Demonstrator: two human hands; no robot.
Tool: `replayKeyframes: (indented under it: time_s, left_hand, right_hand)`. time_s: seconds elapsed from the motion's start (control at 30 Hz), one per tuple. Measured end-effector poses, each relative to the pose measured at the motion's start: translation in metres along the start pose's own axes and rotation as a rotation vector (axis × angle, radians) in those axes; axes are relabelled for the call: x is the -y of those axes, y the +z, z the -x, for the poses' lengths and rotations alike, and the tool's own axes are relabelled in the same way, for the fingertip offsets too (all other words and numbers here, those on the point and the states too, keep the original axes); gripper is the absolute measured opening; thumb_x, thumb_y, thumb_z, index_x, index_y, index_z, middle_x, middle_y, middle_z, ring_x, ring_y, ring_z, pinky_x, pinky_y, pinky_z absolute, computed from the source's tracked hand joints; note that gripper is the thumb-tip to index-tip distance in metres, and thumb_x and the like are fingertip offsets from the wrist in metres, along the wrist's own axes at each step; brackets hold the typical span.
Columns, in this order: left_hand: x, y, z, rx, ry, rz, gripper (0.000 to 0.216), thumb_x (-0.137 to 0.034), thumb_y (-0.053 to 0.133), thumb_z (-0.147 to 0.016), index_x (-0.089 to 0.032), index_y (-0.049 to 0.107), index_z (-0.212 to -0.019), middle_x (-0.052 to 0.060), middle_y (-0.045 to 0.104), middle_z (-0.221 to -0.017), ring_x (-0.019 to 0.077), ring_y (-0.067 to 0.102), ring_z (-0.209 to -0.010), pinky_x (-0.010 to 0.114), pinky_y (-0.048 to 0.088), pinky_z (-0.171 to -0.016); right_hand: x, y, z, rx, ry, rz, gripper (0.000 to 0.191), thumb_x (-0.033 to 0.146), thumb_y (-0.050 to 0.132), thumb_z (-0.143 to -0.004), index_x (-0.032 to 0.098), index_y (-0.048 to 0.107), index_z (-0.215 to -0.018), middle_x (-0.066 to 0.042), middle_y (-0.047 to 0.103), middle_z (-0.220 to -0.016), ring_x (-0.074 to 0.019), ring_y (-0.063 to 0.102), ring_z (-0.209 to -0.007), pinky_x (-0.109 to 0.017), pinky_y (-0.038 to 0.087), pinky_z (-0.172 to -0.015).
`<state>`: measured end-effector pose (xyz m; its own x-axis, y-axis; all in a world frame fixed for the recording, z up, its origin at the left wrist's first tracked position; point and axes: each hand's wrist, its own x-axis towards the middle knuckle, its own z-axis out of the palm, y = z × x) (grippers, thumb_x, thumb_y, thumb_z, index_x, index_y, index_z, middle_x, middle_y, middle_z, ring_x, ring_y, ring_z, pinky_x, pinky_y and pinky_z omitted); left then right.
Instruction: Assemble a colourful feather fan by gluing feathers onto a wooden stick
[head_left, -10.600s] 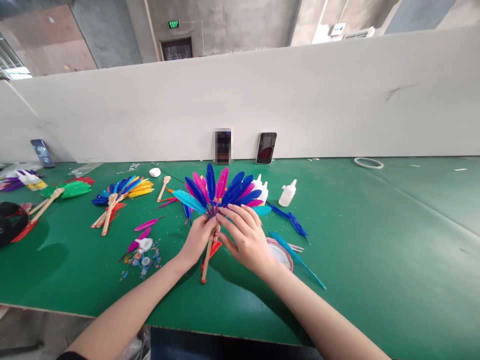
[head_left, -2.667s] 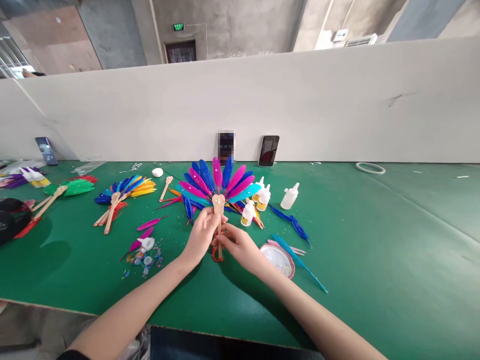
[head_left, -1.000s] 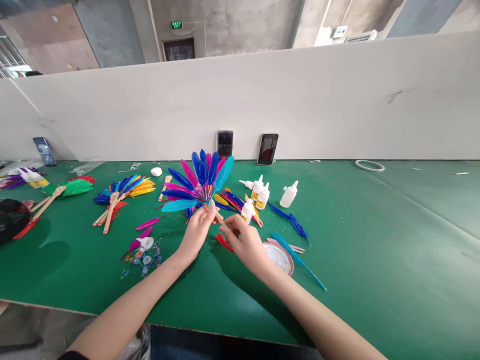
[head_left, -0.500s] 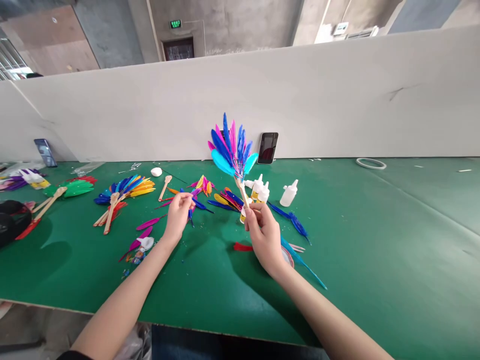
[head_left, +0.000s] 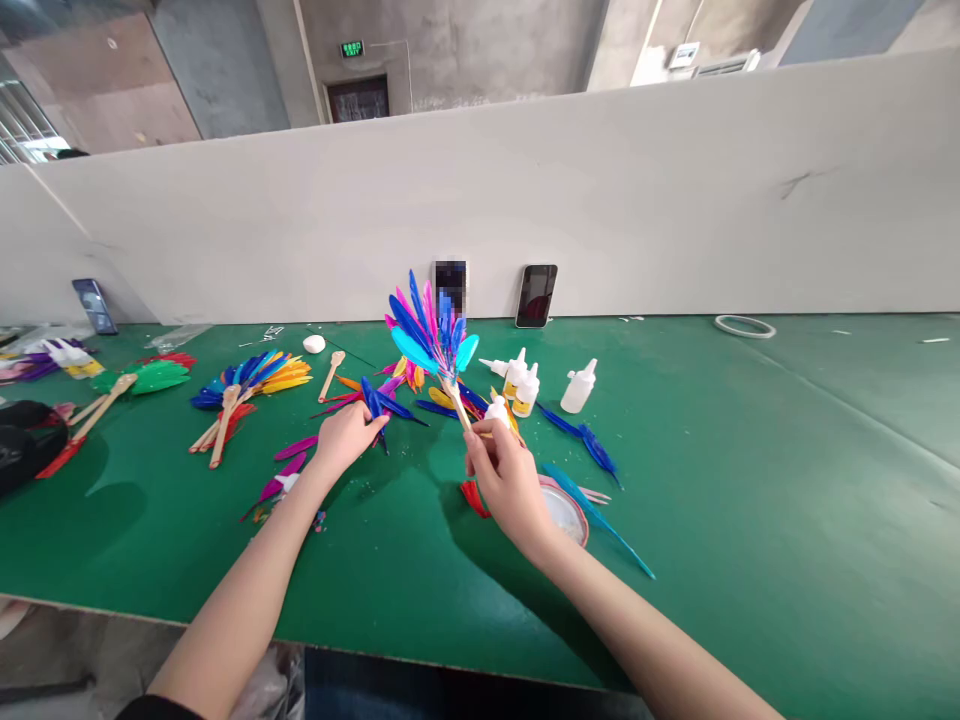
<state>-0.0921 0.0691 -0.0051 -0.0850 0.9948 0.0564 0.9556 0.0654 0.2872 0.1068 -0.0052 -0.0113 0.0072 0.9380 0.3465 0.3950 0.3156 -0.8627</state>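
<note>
My right hand (head_left: 504, 480) grips the wooden handle of a feather fan (head_left: 431, 335), held upright and tilted left above the table. Its blue, pink and light-blue feathers spread from the handle's top. My left hand (head_left: 349, 435) is low at a small pile of feathers, its fingertips closed at a dark blue feather (head_left: 373, 396); the fingers partly hide the contact. Magenta feathers (head_left: 296, 447) lie near my left wrist. Behind my right hand stand white glue bottles (head_left: 526, 390), and a round lid (head_left: 566, 512) lies beside it, partly covered.
Finished-looking feather fans (head_left: 251, 385) and a bare wooden stick (head_left: 331, 376) lie to the left. A clear bottle (head_left: 578, 387), blue feathers (head_left: 596, 450) and a teal feather (head_left: 604, 525) are at right. Phones (head_left: 537, 296) lean on the white partition (head_left: 637, 200). A ring (head_left: 744, 326) lies farther right.
The fan in my right hand has moved down and left, uncovering a phone behind it. My left hand has shifted slightly left and down onto the blue feathers.
</note>
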Motion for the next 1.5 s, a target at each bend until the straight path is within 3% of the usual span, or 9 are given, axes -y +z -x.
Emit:
replayKeyframes:
  time_s: [0.17,0.37,0.57,0.67,0.8,1.0,1.3,1.5]
  left_hand:
    - [-0.003,0.002,0.0,0.072,-0.043,-0.005,0.018,-0.035,0.054,-0.069,-0.02,0.047,-0.061,0.003,0.062,-0.066,0.023,0.058,-0.072,0.028,0.034,-0.059]
    - [0.001,0.003,-0.005,0.013,-0.063,0.134,0.014,-0.026,0.052,-0.07,-0.02,0.046,-0.059,0.0,0.059,-0.06,0.0202,0.057,-0.067,0.027,0.035,-0.061]
    - [0.005,-0.002,-0.012,-0.352,-0.107,0.656,0.018,-0.028,0.045,-0.075,-0.021,0.037,-0.061,-0.006,0.04,-0.047,0.0128,0.043,-0.046,0.024,0.031,-0.05]
    - [0.007,-0.001,-0.011,-0.503,-0.118,0.821,0.021,-0.036,0.041,-0.079,-0.021,0.035,-0.065,-0.006,0.036,-0.052,0.0108,0.039,-0.047,0.023,0.031,-0.05]
    - [0.007,-0.002,-0.009,-0.762,-0.067,1.142,0.028,-0.044,0.05,-0.074,-0.021,0.035,-0.067,-0.006,0.035,-0.058,0.0089,0.038,-0.051,0.023,0.033,-0.054]
    - [0.001,-0.002,-0.007,-0.649,-0.079,1.177,0.023,-0.036,0.053,-0.073,-0.02,0.039,-0.065,-0.006,0.041,-0.056,0.0092,0.042,-0.051,0.023,0.035,-0.055]
    - [0.01,0.004,-0.014,-0.446,-0.093,1.058,0.012,-0.02,0.051,-0.072,-0.019,0.042,-0.065,-0.002,0.058,-0.058,0.0145,0.059,-0.06,0.029,0.043,-0.067]
    - [0.012,0.003,-0.015,-0.422,-0.085,1.056,0.01,-0.016,0.05,-0.071,-0.019,0.041,-0.069,-0.001,0.063,-0.057,0.0144,0.061,-0.059,0.031,0.044,-0.07]
  right_hand:
    - [0.002,0.002,0.001,0.033,-0.004,0.079,0.015,0.033,0.034,-0.082,0.021,0.04,-0.076,0.004,0.045,-0.05,-0.0117,0.042,-0.044,-0.022,0.03,-0.046]
    - [0.0,0.004,0.0,0.088,0.042,0.172,0.015,0.03,0.031,-0.083,0.02,0.04,-0.077,0.003,0.051,-0.052,-0.0132,0.047,-0.044,-0.023,0.03,-0.046]
    - [0.002,0.005,-0.002,0.263,0.143,0.437,0.011,0.023,0.032,-0.086,0.018,0.042,-0.087,-0.001,0.06,-0.06,-0.0168,0.056,-0.054,-0.023,0.026,-0.046]
    - [0.005,0.007,-0.003,0.352,0.195,0.547,0.01,0.02,0.033,-0.087,0.016,0.041,-0.091,-0.005,0.063,-0.069,-0.0175,0.06,-0.062,-0.023,0.027,-0.048]
    - [0.005,0.01,-0.002,0.413,0.215,0.644,0.011,0.021,0.033,-0.088,0.015,0.04,-0.094,-0.007,0.064,-0.075,-0.0185,0.062,-0.068,-0.023,0.029,-0.049]
    - [0.003,0.011,-0.001,0.524,0.193,0.744,0.01,0.018,0.038,-0.086,0.014,0.042,-0.094,-0.01,0.064,-0.08,-0.0195,0.064,-0.072,-0.023,0.031,-0.049]
    - [0.003,0.007,-0.002,0.544,0.185,0.772,0.014,0.016,0.036,-0.086,0.013,0.042,-0.097,-0.011,0.064,-0.083,-0.0212,0.064,-0.075,-0.024,0.032,-0.049]
    - [0.005,0.005,-0.001,0.556,0.187,0.778,0.015,0.016,0.036,-0.085,0.013,0.043,-0.098,-0.011,0.064,-0.084,-0.021,0.064,-0.075,-0.024,0.031,-0.049]
